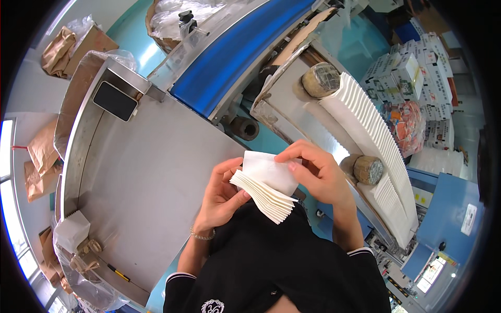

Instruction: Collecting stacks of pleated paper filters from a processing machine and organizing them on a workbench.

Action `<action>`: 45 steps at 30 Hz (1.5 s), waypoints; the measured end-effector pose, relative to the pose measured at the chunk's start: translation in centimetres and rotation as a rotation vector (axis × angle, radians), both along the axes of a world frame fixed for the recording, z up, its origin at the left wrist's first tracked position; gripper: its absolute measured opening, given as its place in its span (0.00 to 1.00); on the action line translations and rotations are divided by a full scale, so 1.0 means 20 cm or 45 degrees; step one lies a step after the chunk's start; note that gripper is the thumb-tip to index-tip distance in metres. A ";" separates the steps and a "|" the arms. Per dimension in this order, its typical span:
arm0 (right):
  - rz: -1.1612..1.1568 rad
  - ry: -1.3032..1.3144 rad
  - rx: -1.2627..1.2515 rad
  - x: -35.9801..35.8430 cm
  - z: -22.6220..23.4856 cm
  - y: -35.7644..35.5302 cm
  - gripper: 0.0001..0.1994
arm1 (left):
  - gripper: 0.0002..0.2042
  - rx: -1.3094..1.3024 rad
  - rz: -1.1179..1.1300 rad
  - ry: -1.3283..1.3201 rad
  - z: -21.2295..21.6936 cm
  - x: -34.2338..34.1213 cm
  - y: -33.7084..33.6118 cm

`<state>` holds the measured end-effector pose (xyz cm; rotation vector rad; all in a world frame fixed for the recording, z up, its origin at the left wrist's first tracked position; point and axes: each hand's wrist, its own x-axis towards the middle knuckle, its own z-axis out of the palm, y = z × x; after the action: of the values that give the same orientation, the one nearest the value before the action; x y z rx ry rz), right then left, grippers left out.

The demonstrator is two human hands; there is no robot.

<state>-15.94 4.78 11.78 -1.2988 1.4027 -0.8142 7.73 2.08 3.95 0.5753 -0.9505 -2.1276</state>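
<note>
- Left hand [222, 195] grips a fanned stack of white napkins [266, 195] from the left side, fingers [235, 201] curled around its edge.
- Right hand [318, 172] pinches the top sheet of the stack, thumb and fingers closed on it.
- Stack is held in the air, close to the person's chest, just near of the steel worktop [151, 172].
- Right of the hands: long row of folded white napkins [376, 141] lying on a machine tray [289, 99].
- Far: blue conveyor belt [240, 47].
- Near left on worktop: small bagged napkin pack [72, 232].
</note>
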 end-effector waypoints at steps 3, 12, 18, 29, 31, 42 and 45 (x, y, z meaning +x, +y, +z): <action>-0.071 -0.149 0.161 0.04 0.03 -0.01 0.13 | 0.30 -0.058 -0.014 -0.026 0.00 -0.01 -0.02; -0.157 -0.476 0.003 0.07 -0.07 0.01 0.17 | 0.25 -0.012 0.114 -0.390 -0.04 -0.04 -0.07; -0.388 -0.674 0.040 0.12 -0.34 0.01 0.33 | 0.12 0.172 0.085 -0.479 -0.07 -0.04 -0.13; -0.467 -0.750 0.201 0.17 -0.41 0.05 0.30 | 0.15 0.466 0.085 -0.263 -0.09 -0.14 -0.13; -0.535 -0.654 0.121 0.14 -0.43 0.06 0.26 | 0.16 0.414 0.008 -0.293 -0.09 -0.18 -0.13; -0.629 -0.223 0.067 -0.03 -0.41 0.32 0.15 | 0.21 0.004 0.571 -0.734 -0.52 -0.06 -0.82; -0.712 -0.243 0.064 -0.11 -0.43 0.44 0.16 | 0.20 0.130 0.780 -0.690 -0.67 -0.01 -1.12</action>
<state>-18.05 13.54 3.27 -0.7642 1.6386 -1.2281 7.47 -20.41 -9.38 1.3482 -0.7993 -1.4916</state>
